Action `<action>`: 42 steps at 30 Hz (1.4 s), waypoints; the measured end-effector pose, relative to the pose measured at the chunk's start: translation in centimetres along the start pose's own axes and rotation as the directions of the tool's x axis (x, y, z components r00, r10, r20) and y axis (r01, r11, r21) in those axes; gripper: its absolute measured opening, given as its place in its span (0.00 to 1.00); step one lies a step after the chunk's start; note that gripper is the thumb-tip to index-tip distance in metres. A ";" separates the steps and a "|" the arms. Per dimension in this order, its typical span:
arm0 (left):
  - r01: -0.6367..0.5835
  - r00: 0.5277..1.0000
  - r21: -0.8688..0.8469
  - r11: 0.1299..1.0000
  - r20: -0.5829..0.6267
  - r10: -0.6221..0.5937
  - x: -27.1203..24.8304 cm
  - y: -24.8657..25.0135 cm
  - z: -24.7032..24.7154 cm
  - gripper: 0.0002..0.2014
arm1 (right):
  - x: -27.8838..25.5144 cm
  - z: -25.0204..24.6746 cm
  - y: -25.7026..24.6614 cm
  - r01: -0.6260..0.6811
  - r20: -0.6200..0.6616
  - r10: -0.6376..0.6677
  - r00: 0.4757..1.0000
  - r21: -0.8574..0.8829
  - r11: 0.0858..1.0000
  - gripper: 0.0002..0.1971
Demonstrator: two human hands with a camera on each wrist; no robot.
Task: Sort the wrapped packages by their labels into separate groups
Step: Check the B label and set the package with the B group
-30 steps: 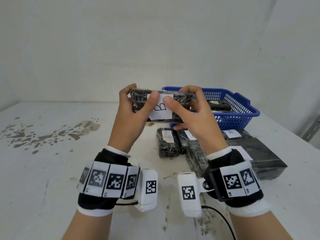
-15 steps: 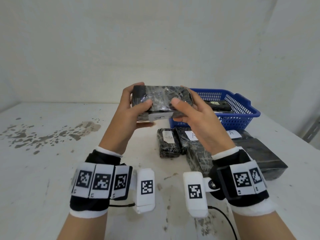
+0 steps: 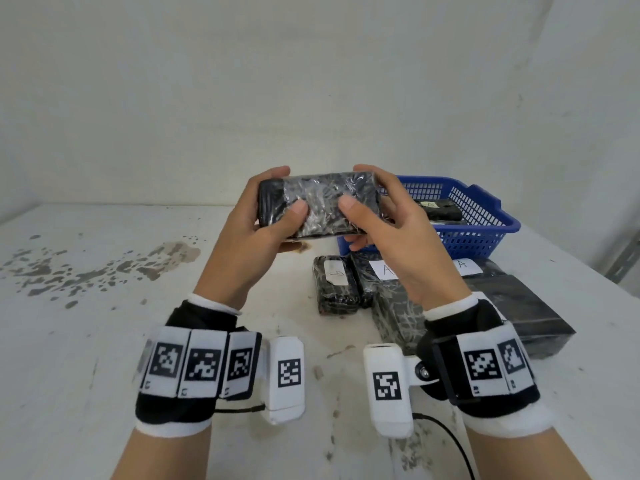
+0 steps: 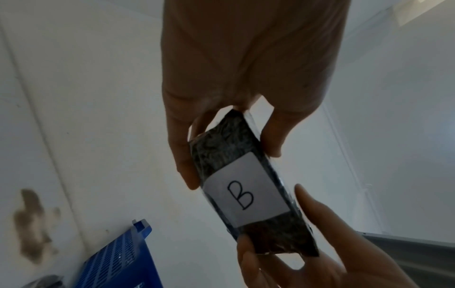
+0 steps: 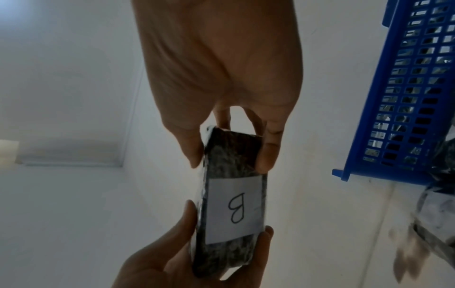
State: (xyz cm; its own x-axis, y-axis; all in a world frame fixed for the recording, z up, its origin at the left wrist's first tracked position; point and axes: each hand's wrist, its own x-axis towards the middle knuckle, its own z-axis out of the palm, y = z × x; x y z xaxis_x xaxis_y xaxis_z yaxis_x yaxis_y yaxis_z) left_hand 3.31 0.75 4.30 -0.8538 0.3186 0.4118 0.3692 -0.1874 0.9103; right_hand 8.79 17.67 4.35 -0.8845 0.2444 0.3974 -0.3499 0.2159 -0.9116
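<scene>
From the head camera I see my left hand (image 3: 258, 225) and right hand (image 3: 388, 223) clamped on either end of a black wrapped package (image 3: 320, 206) held above the table (image 3: 86, 323), its label hidden; the blue basket (image 3: 485, 230) sits at two o'clock. Both wrist views show its underside label (image 4: 246, 193), a "B".

A bare workroom (plain white walls (image 3: 311, 81)), stained white table (image 3: 86, 323).
</scene>
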 end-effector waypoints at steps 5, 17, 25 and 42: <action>0.010 0.999 -0.070 0.998 -0.033 -0.013 0.1 0.1 0.1 0.13 | 0.1 0.0 -0.1 -0.006 0.015 0.005 1.000 0.046 0.999 0.17; -0.011 0.999 0.007 1.000 -0.039 0.011 0.0 -0.3 0.7 0.13 | -0.1 0.5 0.0 -0.050 -0.082 0.053 0.995 0.036 0.998 0.09; -0.030 0.999 0.053 0.998 -0.018 0.031 -0.2 -0.4 0.8 0.16 | 0.0 1.1 0.7 0.003 -0.124 -0.006 0.992 -0.022 1.000 0.22; 0.025 0.998 -0.097 0.995 -0.059 -0.031 0.2 -0.2 -0.3 0.28 | -0.3 0.3 0.2 -0.037 -0.016 0.037 0.999 0.007 0.999 0.32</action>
State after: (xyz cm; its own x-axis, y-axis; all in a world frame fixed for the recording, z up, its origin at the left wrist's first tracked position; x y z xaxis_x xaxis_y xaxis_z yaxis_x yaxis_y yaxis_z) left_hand 2.94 0.59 4.19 -0.8848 0.2689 0.3806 0.3104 -0.2691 0.9117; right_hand 8.91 17.39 4.01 -0.8919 0.2670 0.3649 -0.3191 0.2001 -0.9263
